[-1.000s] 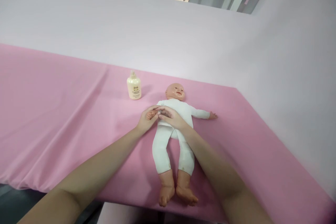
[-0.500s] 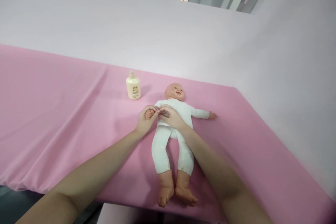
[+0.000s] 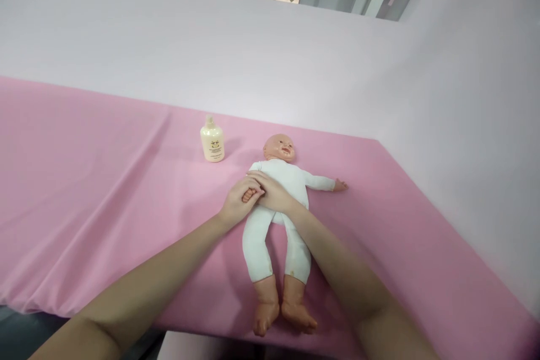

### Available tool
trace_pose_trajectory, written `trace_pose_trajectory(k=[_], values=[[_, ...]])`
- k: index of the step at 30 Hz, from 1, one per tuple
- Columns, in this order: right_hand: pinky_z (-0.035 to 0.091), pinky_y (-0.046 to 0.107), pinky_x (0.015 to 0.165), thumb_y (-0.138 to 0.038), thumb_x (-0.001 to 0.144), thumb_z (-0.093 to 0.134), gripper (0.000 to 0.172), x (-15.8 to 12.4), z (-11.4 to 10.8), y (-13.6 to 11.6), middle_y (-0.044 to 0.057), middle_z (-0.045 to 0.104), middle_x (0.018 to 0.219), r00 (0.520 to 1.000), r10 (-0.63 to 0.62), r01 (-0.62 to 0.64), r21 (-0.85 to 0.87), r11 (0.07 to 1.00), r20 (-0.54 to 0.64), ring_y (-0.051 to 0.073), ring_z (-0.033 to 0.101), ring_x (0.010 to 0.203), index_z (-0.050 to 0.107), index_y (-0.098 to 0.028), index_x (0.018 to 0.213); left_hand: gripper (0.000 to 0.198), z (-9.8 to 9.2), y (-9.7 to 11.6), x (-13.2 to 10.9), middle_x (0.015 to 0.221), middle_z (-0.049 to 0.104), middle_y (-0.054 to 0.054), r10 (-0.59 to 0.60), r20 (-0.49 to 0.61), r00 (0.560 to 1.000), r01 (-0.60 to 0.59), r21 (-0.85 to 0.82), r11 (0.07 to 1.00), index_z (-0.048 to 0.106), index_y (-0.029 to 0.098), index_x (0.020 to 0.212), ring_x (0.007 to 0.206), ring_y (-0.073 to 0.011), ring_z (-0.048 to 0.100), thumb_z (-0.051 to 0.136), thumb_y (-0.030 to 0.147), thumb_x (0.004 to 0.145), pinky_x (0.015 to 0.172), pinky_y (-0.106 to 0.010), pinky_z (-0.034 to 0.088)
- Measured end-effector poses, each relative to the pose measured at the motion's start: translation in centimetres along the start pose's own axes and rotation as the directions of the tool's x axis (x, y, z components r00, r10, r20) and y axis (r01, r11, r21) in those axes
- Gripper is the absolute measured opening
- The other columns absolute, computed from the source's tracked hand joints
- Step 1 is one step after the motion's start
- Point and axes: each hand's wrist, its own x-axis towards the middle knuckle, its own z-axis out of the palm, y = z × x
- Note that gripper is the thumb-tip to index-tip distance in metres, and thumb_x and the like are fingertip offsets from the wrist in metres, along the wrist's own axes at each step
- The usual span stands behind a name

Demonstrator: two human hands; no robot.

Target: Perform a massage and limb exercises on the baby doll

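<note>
A baby doll (image 3: 291,180) in a white top and white trousers lies on its back, head away from me and bare feet towards me. My left hand (image 3: 238,201) is closed around the doll's hand (image 3: 248,195), whose small fingers show between my thumb and fingers. Against it, my right hand (image 3: 273,191) curls over the doll's arm on that same side, by the white sleeve. Its fingertips are partly hidden behind my left hand. The doll's other arm (image 3: 323,182) stretches out to the right, touched by neither hand.
A cream-coloured pump bottle (image 3: 212,143) stands upright left of the doll's head. Pink cloth (image 3: 105,180) covers the table, with folds at the left. A white wall (image 3: 211,50) rises behind and to the right, below a window strip.
Both hands have shifted slightly, with the doll's hand now closer to its body and my fingers overlapping more. The view has tilted a little; the bottle stays in place.
</note>
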Motion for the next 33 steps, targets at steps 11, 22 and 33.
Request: trace_pose_trajectory(k=[11, 22, 33], values=[[0.046, 0.042, 0.109, -0.005, 0.074, 0.057, 0.046, 0.3, 0.1, 0.7, 0.008, 0.065, 0.124, 1.0, 0.008, -0.009, 0.046, 0.999, 0.03, 0.022, 0.059, 0.121, 0.061, -0.021, 0.117, 0.002, -0.2, -0.2, 0.2, 0.092, 0.07, -0.005, 0.07, 0.047, 0.996, -0.075, 0.098, 0.992, 0.064, 0.025, 0.088, 0.091, -0.0214, 0.065, 0.065, 0.024, 0.086, 0.088, -0.037, 0.051], [0.048, 0.04, 0.1, -0.007, 0.069, 0.057, 0.038, 0.2, 0.0, -0.1, 0.006, 0.068, 0.109, 0.996, 0.082, -0.084, 0.077, 0.994, 0.02, 0.022, 0.063, 0.106, 0.064, -0.019, 0.105, 0.009, -0.7, -0.9, 0.4, 0.095, 0.07, -0.004, -0.023, 0.091, 0.996, 0.019, 0.035, 0.999, 0.065, 0.023, 0.092, 0.091, -0.0209, 0.066, 0.067, 0.024, 0.084, 0.089, -0.036, 0.051], [0.049, 0.036, 0.092, -0.005, 0.068, 0.057, 0.032, 0.4, 0.0, -0.6, 0.003, 0.066, 0.097, 0.993, 0.111, -0.111, 0.003, 0.994, 0.033, 0.021, 0.062, 0.094, 0.062, -0.018, 0.097, 0.005, -0.8, -0.9, 0.7, 0.083, 0.063, -0.001, -0.073, 0.108, 0.991, 0.077, -0.027, 0.997, 0.057, 0.021, 0.081, 0.081, -0.016, 0.061, 0.062, 0.022, 0.083, 0.081, -0.03, 0.049]])
